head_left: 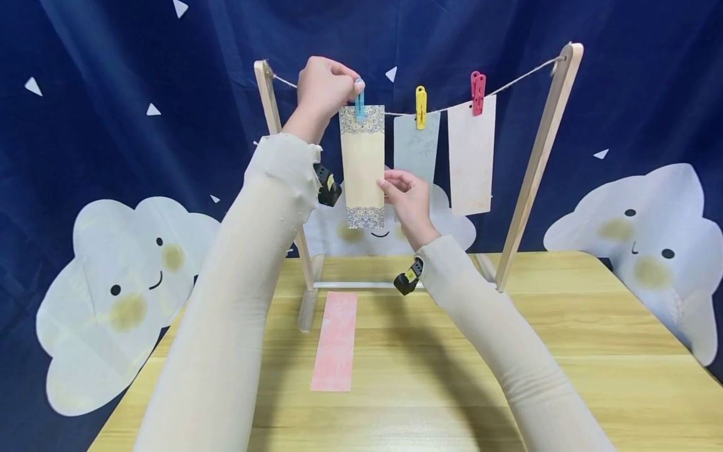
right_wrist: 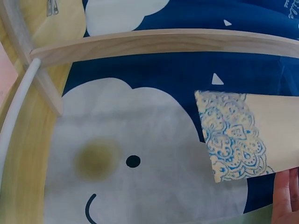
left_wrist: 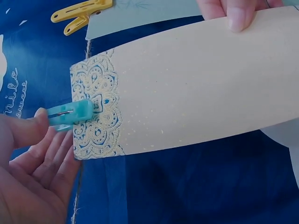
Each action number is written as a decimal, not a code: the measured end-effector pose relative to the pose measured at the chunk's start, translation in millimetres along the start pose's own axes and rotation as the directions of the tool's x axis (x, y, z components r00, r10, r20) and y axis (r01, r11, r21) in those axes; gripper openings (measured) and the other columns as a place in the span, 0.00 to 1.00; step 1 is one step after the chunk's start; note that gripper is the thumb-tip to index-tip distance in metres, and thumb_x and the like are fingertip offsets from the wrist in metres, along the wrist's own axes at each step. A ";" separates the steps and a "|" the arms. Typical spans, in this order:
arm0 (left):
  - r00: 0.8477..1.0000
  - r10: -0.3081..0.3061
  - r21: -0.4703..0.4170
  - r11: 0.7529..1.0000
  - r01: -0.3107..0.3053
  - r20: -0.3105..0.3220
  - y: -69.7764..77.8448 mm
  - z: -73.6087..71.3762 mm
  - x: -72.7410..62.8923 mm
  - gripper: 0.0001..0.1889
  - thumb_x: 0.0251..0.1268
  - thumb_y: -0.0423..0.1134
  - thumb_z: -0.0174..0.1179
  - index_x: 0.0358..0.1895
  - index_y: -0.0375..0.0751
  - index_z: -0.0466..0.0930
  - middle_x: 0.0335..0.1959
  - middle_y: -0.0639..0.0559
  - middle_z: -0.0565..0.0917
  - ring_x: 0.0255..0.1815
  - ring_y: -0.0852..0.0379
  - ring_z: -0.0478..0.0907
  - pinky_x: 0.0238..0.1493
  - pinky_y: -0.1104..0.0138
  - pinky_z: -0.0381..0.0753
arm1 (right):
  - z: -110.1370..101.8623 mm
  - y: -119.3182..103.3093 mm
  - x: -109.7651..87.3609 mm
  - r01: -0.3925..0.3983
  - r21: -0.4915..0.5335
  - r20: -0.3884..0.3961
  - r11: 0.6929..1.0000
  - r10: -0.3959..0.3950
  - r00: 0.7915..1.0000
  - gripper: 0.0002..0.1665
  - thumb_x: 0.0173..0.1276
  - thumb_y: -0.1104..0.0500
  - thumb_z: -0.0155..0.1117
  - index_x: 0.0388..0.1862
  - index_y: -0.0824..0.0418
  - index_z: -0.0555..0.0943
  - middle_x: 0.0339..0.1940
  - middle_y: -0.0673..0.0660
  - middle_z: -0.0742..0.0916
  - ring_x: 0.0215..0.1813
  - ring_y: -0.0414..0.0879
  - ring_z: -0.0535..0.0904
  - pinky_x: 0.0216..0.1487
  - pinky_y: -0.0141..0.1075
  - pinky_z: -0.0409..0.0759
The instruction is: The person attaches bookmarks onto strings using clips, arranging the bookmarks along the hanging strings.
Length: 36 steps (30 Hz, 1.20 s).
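Observation:
My left hand (head_left: pixel 323 91) pinches the upper end of a light blue clothespin (head_left: pixel 359 107) between thumb and fingers. The clothespin sits over the top edge of a cream paper card (head_left: pixel 363 166) with blue lace-like patterns at both ends, at the rope (left_wrist: pixel 77 196). With thumb and fingertips, my right hand (head_left: pixel 411 204) pinches the card's right edge below the middle. To the right hang a pale green card (head_left: pixel 415 141) under a yellow clothespin (head_left: pixel 420 108) and a pale pink card (head_left: pixel 472 157) under a red clothespin (head_left: pixel 478 93).
The rope runs between the posts of a wooden frame (head_left: pixel 539 166) on the wooden table (head_left: pixel 587 376). A white bar (head_left: pixel 353 285) joins the posts low down. A pink card (head_left: pixel 334 342) lies flat in front. Behind hangs a dark blue curtain (head_left: pixel 452 31) with clouds.

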<state>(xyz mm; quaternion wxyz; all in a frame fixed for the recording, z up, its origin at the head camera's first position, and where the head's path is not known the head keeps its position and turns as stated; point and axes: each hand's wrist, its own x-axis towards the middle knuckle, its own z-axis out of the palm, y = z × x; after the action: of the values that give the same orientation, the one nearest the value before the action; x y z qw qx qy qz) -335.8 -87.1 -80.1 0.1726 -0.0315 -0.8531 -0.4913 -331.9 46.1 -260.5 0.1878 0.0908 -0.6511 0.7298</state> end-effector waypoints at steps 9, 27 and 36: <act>0.995 0.057 0.049 0.997 -0.061 0.085 -5.1 -0.9 0.2 0.16 0.63 0.44 0.61 0.52 0.44 0.82 0.53 0.52 0.80 0.48 0.58 0.77 0.55 0.69 0.72 | -3.2 1.0 -0.6 -0.009 0.003 0.025 1.000 0.009 1.000 0.09 0.61 0.65 0.67 0.41 0.66 0.82 0.30 0.49 0.85 0.31 0.39 0.79 0.33 0.29 0.80; 0.968 0.251 0.055 0.967 -0.250 -0.012 -49.2 -32.0 -39.2 0.19 0.59 0.36 0.64 0.54 0.39 0.80 0.52 0.48 0.83 0.49 0.59 0.81 0.52 0.71 0.76 | -12.6 19.2 -5.3 -0.062 -0.044 0.166 0.997 0.068 0.984 0.11 0.66 0.62 0.63 0.43 0.69 0.80 0.29 0.48 0.83 0.33 0.39 0.79 0.37 0.31 0.81; 0.905 0.422 0.047 0.906 -0.420 -0.060 -134.2 -42.2 -105.9 0.14 0.57 0.33 0.65 0.48 0.36 0.84 0.42 0.43 0.86 0.37 0.66 0.83 0.37 0.79 0.78 | -24.2 36.8 -16.9 -0.058 -0.047 0.228 0.997 0.067 0.971 0.12 0.66 0.61 0.63 0.43 0.69 0.80 0.32 0.49 0.85 0.35 0.42 0.82 0.39 0.33 0.82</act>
<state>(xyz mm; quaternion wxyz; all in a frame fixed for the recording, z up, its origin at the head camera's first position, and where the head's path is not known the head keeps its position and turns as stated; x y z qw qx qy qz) -255.3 -179.8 -206.4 0.3041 -0.1951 -0.8279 -0.4291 -328.1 64.4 -303.9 0.0901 0.1503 -0.6855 0.7067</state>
